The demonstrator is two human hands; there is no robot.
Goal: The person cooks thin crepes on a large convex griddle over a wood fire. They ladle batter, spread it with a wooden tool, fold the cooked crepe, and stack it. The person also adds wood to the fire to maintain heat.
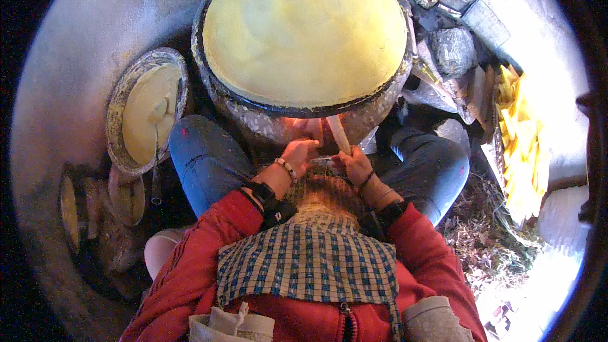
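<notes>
A wide round griddle [304,33] stands before me, covered by a thin, pale yellow layer of batter or pancake. Orange firelight glows under its front rim. My right hand [357,166] grips the lower end of a pale, rough stick [338,134], whose far end reaches up to the opening beneath the griddle. To its left, my left hand [300,157] is held close to the glowing opening with its fingers curled. Whether anything is between those fingers cannot be made out. A small pale piece [324,158] shows between the two hands, too blurred to name.
At left, a crusted basin [114,118] contains pale batter [145,114] and a long-handled ladle [156,161]. Folded yellow sheets [520,147] are stacked at right. A dark wrapped lump [453,51] sits behind them; dry leaves [489,242] cover the ground at lower right.
</notes>
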